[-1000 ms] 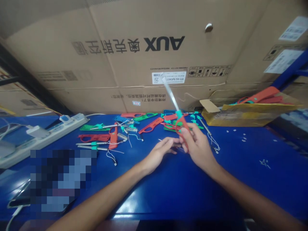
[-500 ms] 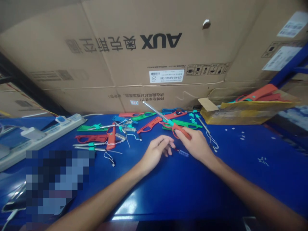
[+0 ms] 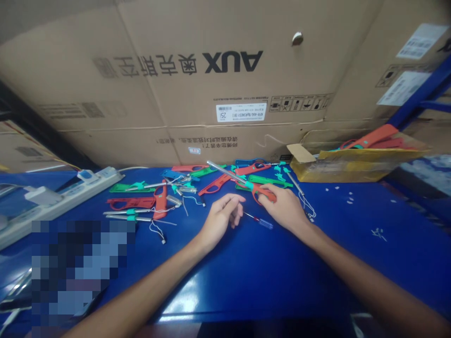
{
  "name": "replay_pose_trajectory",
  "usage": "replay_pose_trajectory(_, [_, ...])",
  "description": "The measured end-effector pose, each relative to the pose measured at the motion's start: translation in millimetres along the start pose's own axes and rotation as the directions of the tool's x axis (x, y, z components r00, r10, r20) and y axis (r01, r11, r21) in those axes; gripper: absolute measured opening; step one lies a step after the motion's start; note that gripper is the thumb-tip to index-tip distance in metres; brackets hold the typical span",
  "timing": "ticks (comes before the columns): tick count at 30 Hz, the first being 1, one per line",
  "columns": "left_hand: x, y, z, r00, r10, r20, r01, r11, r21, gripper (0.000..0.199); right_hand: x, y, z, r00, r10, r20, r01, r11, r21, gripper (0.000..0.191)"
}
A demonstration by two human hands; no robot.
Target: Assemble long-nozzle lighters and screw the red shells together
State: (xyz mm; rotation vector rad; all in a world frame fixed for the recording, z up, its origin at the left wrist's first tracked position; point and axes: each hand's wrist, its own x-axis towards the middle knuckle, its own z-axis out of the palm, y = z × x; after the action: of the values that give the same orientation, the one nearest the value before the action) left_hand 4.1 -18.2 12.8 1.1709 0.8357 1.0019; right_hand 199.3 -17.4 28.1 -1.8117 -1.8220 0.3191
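Observation:
My right hand (image 3: 283, 206) is wrapped round the orange handle of a lighter (image 3: 248, 184), whose metal tube points up and to the left. Just left of it, my left hand (image 3: 220, 218) hovers with curled fingers; whether anything is between them is hidden. A small screwdriver (image 3: 262, 222) with a clear handle lies on the blue table between my hands. Behind them are orange and green casing halves (image 3: 214, 184), blue pieces and metal tubes with wires. More tubes (image 3: 132, 217) and an orange casing (image 3: 161, 199) lie to the left.
A cardboard box (image 3: 355, 165) with orange lighters stands at the back right. Large cardboard (image 3: 211, 28) forms the back wall. On the left are a power strip (image 3: 73, 193) and a blurred-out object (image 3: 84, 267). Small white bits (image 3: 378, 234) lie on the right.
The lighter in my right hand has tilted flatter, its tip lower. My left hand has drawn slightly away from the screwdriver, whose shaft shows more. The whole view has shifted a little.

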Motion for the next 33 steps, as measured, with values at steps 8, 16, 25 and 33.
replay_pose_trajectory(8, [0.8,0.5,-0.7,1.000,0.001,-0.006,-0.001,1.000,0.010,0.037,-0.9,0.9,-2.5,1.000,-0.008,0.022,0.011,0.990,-0.138,0.047])
replay_pose_trajectory(16, [-4.3,-3.7,3.2,0.996,0.023,0.091,-0.026,0.999,0.028,0.035,0.9,4.4,0.0,1.000,-0.030,-0.009,0.029,0.994,-0.108,0.052])
replay_pose_trajectory(25, [-4.0,-6.0,0.2,0.988,0.048,0.144,-0.055,0.997,0.045,0.033,12.1,14.9,-2.4,0.993,-0.063,-0.098,0.086,0.964,0.250,0.033])
replay_pose_trajectory(33, [-6.6,-6.7,3.9,0.982,0.021,0.188,-0.033,0.998,0.059,0.032,4.5,11.7,-5.0,0.994,-0.081,-0.075,0.104,0.920,0.377,0.034])
